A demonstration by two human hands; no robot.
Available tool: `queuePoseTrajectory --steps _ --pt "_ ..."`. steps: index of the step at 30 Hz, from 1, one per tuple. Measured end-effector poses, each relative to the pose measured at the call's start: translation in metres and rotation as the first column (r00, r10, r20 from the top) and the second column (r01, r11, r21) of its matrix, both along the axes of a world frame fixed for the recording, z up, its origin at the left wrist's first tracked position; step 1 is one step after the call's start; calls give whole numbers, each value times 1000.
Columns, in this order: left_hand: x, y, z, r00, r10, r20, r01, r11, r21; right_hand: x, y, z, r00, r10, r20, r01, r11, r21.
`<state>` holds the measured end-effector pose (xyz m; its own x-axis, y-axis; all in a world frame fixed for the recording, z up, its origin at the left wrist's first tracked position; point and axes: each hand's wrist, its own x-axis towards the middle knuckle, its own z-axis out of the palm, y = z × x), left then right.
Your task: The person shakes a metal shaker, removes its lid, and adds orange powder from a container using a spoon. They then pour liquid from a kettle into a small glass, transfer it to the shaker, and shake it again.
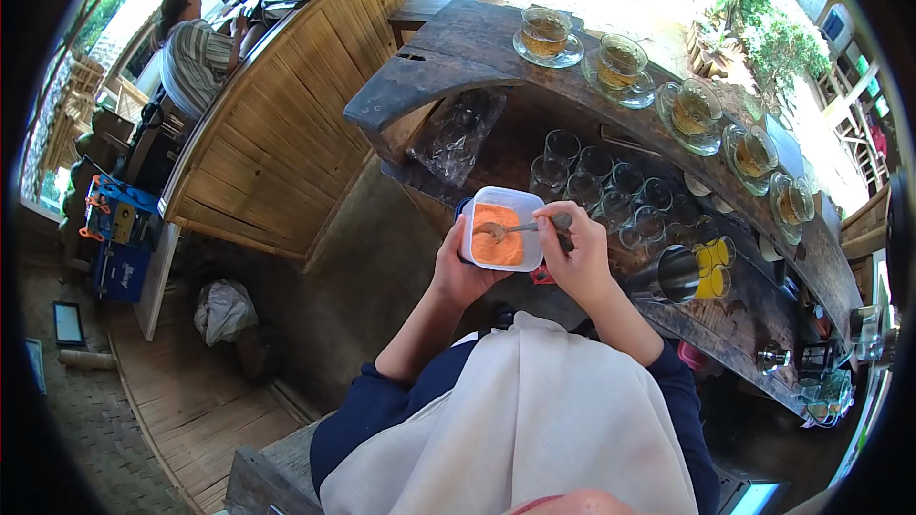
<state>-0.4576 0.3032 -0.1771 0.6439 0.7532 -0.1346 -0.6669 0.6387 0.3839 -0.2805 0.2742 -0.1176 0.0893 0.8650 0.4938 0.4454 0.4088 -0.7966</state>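
My left hand [463, 265] is wrapped round the side of a white plastic container [534, 253]. Orange powder [498, 246] covers the container's bottom. Between the fingers of my right hand [580, 253] is the handle of a metal spoon [525, 227], its bowl resting in the powder toward the left side. Something dark blue shows behind the container's left edge, partly hidden by my left hand; I cannot make out what it is.
Glass cups of amber drink [545, 35] on saucers line the wooden counter [439, 48]. Empty glasses [595, 164], a metal cup [673, 275] and yellow glasses [712, 283] stand on the lower shelf, near a clear plastic bag [460, 136]. A person [196, 50] sits at the upper left.
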Motion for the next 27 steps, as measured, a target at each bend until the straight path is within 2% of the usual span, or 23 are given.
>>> queuePoseTrajectory --steps 4,6,7,9,10,12,13,15,16,18,19,21,22,24,25,27 --pt "5 3 -2 1000 -18 -20 18 999 -29 3 -3 5 996 69 54 -69 998 0" --pt "7 4 -6 999 -51 11 51 999 -7 5 -4 5 992 61 -111 -71 994 -88" --pt "9 5 -7 998 -56 12 56 998 -7 7 -4 6 992 56 -110 -66 994 -89" --pt "12 8 -5 997 -67 42 67 998 7 11 -5 8 995 22 100 -26 999 37" --pt "14 8 -5 996 -74 41 74 997 8 13 -5 8 995 15 99 -19 999 39" --pt "19 7 -3 996 -89 10 89 996 8 17 -8 7 997 74 -17 -75 996 -41" --pt "22 8 -1 995 -101 10 101 995 7 20 -9 7 998 63 -16 -63 997 -42" --pt "28 8 4 995 -94 -34 95 995 20 24 -10 9 997 -72 8 72 997 33" --pt "30 8 5 994 -101 -32 102 995 21 26 -12 12 997 -79 9 79 996 35" --pt "35 9 8 988 -145 -50 146 989 15 32 -20 22 999 35 18 -33 997 -73" --pt "38 9 11 986 -156 -49 157 987 16 35 -21 23 1000 23 20 -21 997 -72" --pt "46 8 16 987 -158 -9 158 987 -2 41 -25 24 992 -65 -107 58 996 -73" --pt "49 8 18 986 -166 -8 166 986 -2 43 -28 27 992 -73 -106 66 995 -74" --pt "55 9 22 980 -198 -15 199 979 42 48 -34 34 996 -70 52 72 997 -27" --pt "59 9 23 978 -207 -13 208 977 44 51 -36 35 995 -79 53 81 996 -25" --pt "67 9 24 977 -211 29 209 976 60 59 -40 37 997 -49 -64 47 998 -33"
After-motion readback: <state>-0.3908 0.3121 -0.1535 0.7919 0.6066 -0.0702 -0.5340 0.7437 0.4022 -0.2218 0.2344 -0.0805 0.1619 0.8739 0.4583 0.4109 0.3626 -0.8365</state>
